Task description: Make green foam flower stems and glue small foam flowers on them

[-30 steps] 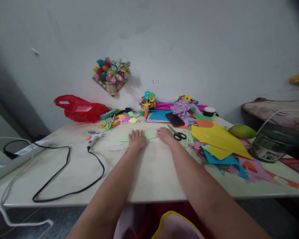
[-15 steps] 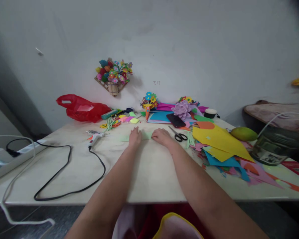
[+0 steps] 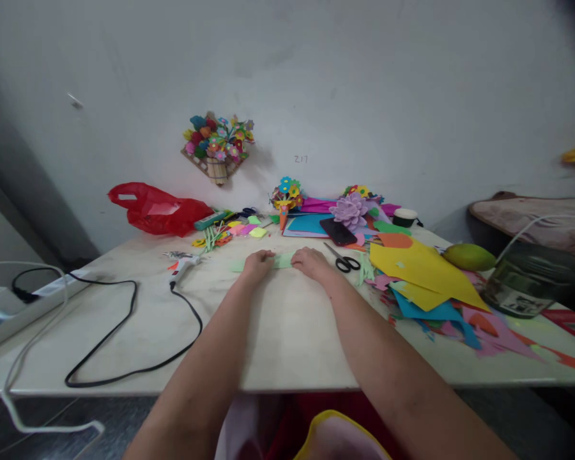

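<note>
A light green strip of craft foam or paper [image 3: 283, 260] lies crosswise on the white table. My left hand [image 3: 257, 264] is over its left part, fingers curled and drawn together on the strip. A short piece of the strip shows to the left of that hand. My right hand [image 3: 311, 260] has its fingers closed on the strip's right end, where the fingertips hide the edge. Just right of this hand lie black-handled scissors [image 3: 347, 263], and beside them a bunch of thin green strips [image 3: 365, 269].
At left lie a glue gun [image 3: 183, 268] with its looping black cord and a power strip [image 3: 38, 300]. Behind are a red plastic bag [image 3: 158, 211], a phone [image 3: 338, 232] and a lilac foam flower [image 3: 349, 211]. Coloured sheets [image 3: 421, 271], a green fruit [image 3: 469, 257] and a glass jar [image 3: 522, 281] crowd the right.
My left hand's fingers, stretched out flat before, are now curled in on the strip, and the hand has shifted slightly. My right hand stays in place.
</note>
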